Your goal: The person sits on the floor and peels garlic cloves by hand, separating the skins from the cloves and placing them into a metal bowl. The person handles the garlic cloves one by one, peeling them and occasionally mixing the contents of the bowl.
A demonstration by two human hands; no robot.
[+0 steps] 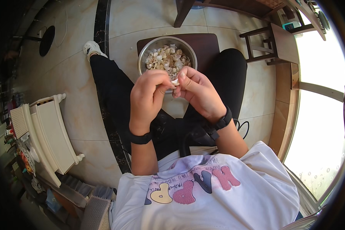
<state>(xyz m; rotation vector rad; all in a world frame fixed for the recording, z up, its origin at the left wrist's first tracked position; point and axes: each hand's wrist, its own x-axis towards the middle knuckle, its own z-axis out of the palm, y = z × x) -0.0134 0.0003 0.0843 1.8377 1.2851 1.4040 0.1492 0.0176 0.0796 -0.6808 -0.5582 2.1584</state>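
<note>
A round steel bowl rests on a dark wooden stool between my knees. Many small whitish and tan pieces, like garlic cloves with papery skins, fill its lower part. Over the bowl's near rim, my left hand and my right hand meet at the fingertips. Between them is a small white piece, perhaps a garlic clove, pinched by the thumb and fingers of my right hand. My left fingertips touch its left end; whether they grip a part of it is hidden by the fingers.
Pale tiled floor surrounds the stool. A small wooden stool stands at the upper right, beneath a dark wooden table. At the left is a cream cabinet. A black cable loops beside my right thigh.
</note>
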